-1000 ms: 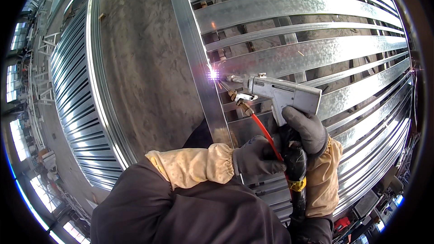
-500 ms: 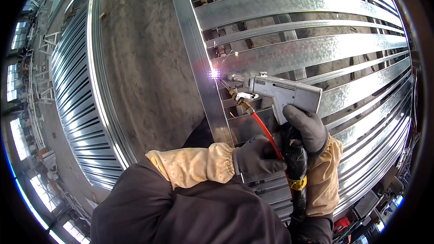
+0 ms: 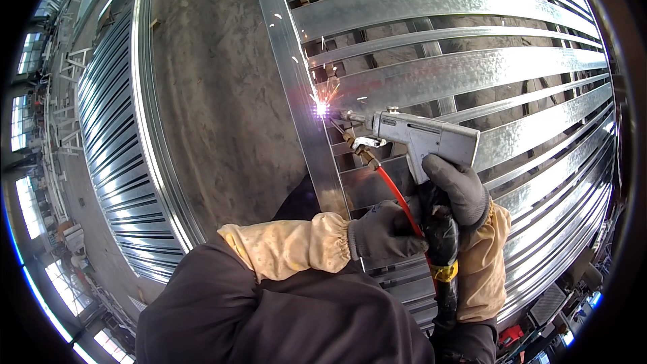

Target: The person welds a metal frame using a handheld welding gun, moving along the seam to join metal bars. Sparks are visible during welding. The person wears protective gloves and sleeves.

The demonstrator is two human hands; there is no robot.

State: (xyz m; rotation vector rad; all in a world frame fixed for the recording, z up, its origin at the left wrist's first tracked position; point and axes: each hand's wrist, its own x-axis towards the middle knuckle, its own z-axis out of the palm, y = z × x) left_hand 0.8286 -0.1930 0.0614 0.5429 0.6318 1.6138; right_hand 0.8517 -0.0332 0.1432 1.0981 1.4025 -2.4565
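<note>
A silver-grey welding gun (image 3: 424, 136) is in my gloved right hand (image 3: 460, 192), which is closed round its grip. Its nozzle points left at a bright arc (image 3: 321, 109) on the inner edge of a galvanized steel rail (image 3: 296, 74). A brass wire guide (image 3: 357, 148) with a red hose (image 3: 397, 192) runs up to the same spot. My gloved left hand (image 3: 387, 232) is closed at the hose, low beside the black taped cable (image 3: 441, 236); its fingertips are partly hidden there. Tan sleeve guards cover both forearms.
Parallel galvanized slats (image 3: 445, 13) stretch right from the rail, with gaps between them. Across the bare concrete floor (image 3: 209, 87), another ribbed metal panel (image 3: 125, 155) lies at the left. Assorted gear (image 3: 546, 303) sits at the lower right.
Sparks now spray upward from the arc, several of them flying along the rail. The rail and slats have shifted very slightly in view. Both hands and the welding gun stay nearly still.
</note>
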